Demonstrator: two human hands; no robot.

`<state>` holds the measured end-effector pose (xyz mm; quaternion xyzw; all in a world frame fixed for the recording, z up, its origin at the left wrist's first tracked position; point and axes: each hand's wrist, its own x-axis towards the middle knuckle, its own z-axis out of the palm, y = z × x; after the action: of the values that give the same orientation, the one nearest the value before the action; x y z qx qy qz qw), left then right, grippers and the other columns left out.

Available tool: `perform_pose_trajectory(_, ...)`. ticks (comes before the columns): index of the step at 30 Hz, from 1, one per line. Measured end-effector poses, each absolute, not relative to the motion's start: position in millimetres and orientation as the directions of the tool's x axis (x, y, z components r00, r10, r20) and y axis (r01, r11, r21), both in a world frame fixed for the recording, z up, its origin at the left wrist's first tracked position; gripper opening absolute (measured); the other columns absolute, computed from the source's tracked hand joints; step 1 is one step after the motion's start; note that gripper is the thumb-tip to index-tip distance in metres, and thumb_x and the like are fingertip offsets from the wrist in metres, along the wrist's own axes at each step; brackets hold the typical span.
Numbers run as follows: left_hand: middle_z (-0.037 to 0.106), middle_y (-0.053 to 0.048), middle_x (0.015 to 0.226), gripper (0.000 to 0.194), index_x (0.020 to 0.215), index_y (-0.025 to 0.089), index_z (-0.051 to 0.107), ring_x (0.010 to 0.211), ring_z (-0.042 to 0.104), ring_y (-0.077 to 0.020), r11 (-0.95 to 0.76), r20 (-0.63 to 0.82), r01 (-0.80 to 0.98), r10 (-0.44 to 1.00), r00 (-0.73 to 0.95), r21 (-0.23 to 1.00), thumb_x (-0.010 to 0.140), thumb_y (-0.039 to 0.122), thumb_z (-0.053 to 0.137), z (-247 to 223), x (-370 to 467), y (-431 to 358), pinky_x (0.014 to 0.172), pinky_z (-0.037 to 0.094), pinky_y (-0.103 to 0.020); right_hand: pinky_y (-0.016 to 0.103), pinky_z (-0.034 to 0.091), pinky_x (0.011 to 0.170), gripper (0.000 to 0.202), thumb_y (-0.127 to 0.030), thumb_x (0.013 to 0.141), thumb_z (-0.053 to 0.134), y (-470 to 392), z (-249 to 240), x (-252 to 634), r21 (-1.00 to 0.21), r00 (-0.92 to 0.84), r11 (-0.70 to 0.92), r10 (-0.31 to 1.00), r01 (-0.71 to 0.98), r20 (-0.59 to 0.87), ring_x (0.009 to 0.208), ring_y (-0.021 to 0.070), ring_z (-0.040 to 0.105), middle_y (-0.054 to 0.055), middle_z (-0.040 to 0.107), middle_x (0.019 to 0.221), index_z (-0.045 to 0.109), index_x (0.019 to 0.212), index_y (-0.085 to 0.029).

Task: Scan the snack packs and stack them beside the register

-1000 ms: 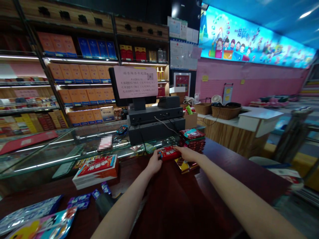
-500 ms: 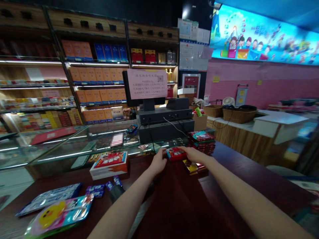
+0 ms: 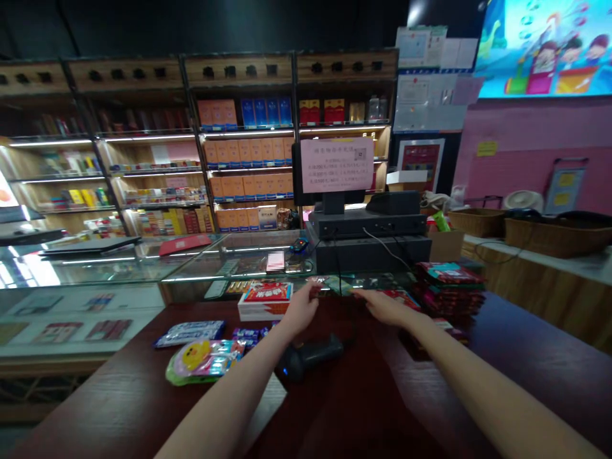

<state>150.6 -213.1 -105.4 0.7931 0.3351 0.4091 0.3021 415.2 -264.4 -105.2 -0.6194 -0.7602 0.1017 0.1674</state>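
Observation:
My left hand (image 3: 303,305) reaches over the counter beside the right end of a white and orange box (image 3: 255,310) with a red printed top. Its fingers are loosely bent and apart, and nothing shows in them. To the right, my right hand (image 3: 385,307) points inward with its fingers stretched out, holding nothing visible. A red snack packet (image 3: 400,296) lies just behind it, partly covered by the hand. Between and below my forearms lies a black barcode scanner (image 3: 310,358). Another packet (image 3: 444,325) is partly hidden behind my right forearm.
A stack of red snack packets (image 3: 449,290) stands at the right. At left lie a blue-white packet (image 3: 191,333), purple packets (image 3: 246,336) and a duck-printed packet (image 3: 205,360). Ahead are a glass showcase (image 3: 248,245) and a monitor with a pink sign (image 3: 337,166).
My view has turned left. The right hand has come off the red snack packet, and both hands have moved left across the counter, the left one up to the white and orange box.

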Motion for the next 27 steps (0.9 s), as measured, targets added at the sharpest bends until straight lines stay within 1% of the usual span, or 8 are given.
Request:
perform_pose_trajectory(4, 0.073, -0.003, 0.107, 0.044, 0.109, 0.022, 0.064, 0.106, 0.068, -0.0186, -0.560, 0.441, 0.357, 0.821, 0.363, 0.748, 0.073, 0.000, 0.052, -103.2, 106.8, -204.0, 0.101, 0.051, -0.036, 0.040, 0.039, 0.112, 0.069, -0.004, 0.080, 0.041, -251.7, -107.2, 385.8, -0.372, -0.240, 0.265, 0.964, 0.890, 0.113, 0.132, 0.0229, 0.055, 0.007, 0.061, 0.141, 0.048, 0.146, -0.024)
perform_pose_trajectory(9, 0.073, -0.005, 0.110, 0.038, 0.107, 0.020, 0.065, 0.107, 0.067, -0.0192, -0.522, 0.448, 0.417, 0.853, 0.268, 0.744, 0.075, 0.004, 0.053, -103.7, 61.0, -188.9, 0.102, 0.050, -0.037, 0.040, 0.038, 0.114, 0.067, -0.006, 0.081, 0.044, -244.3, -103.2, 352.1, -0.389, -0.316, 0.338, 0.941, 0.857, 0.122, 0.131, 0.0234, 0.055, 0.011, 0.060, 0.140, 0.048, 0.146, -0.019)
perform_pose_trajectory(14, 0.073, -0.005, 0.112, 0.040, 0.109, 0.021, 0.066, 0.109, 0.067, -0.0201, -0.491, 0.457, 0.461, 0.868, 0.192, 0.739, 0.075, 0.005, 0.053, -101.9, 26.1, -180.0, 0.104, 0.049, -0.038, 0.043, 0.034, 0.117, 0.065, -0.008, 0.083, 0.047, -234.9, -100.3, 329.2, -0.373, -0.355, 0.369, 0.928, 0.851, 0.109, 0.138, 0.0245, 0.048, 0.014, 0.052, 0.148, 0.045, 0.148, -0.015)
perform_pose_trajectory(19, 0.073, -0.006, 0.115, 0.037, 0.111, 0.020, 0.065, 0.110, 0.067, -0.0196, -0.483, 0.468, 0.494, 0.869, 0.163, 0.723, 0.078, 0.009, 0.055, -103.8, 0.1, -174.3, 0.105, 0.048, -0.038, 0.045, 0.031, 0.119, 0.065, -0.010, 0.082, 0.049, -219.6, -106.1, 312.9, -0.378, -0.397, 0.426, 0.904, 0.822, 0.157, 0.140, 0.0246, 0.045, 0.012, 0.049, 0.152, 0.046, 0.147, -0.017)
perform_pose_trajectory(23, 0.072, -0.007, 0.116, 0.032, 0.111, 0.019, 0.064, 0.111, 0.067, -0.0218, -0.475, 0.470, 0.531, 0.869, 0.157, 0.702, 0.081, 0.014, 0.055, -106.8, -16.3, -168.5, 0.103, 0.048, -0.039, 0.043, 0.031, 0.119, 0.065, -0.013, 0.083, 0.050, -210.5, -106.6, 299.4, -0.401, -0.430, 0.462, 0.886, 0.791, 0.173, 0.139, 0.0243, 0.046, 0.011, 0.049, 0.152, 0.045, 0.148, -0.017)
perform_pose_trajectory(27, 0.073, -0.008, 0.114, 0.035, 0.113, 0.019, 0.064, 0.109, 0.067, -0.0241, -0.475, 0.470, 0.571, 0.866, 0.168, 0.670, 0.080, 0.015, 0.057, -105.8, -29.6, -162.3, 0.101, 0.049, -0.040, 0.042, 0.033, 0.118, 0.064, -0.014, 0.083, 0.051, -205.2, -100.9, 284.5, -0.413, -0.460, 0.498, 0.866, 0.763, 0.196, 0.137, 0.0241, 0.049, 0.010, 0.052, 0.150, 0.046, 0.146, -0.019)
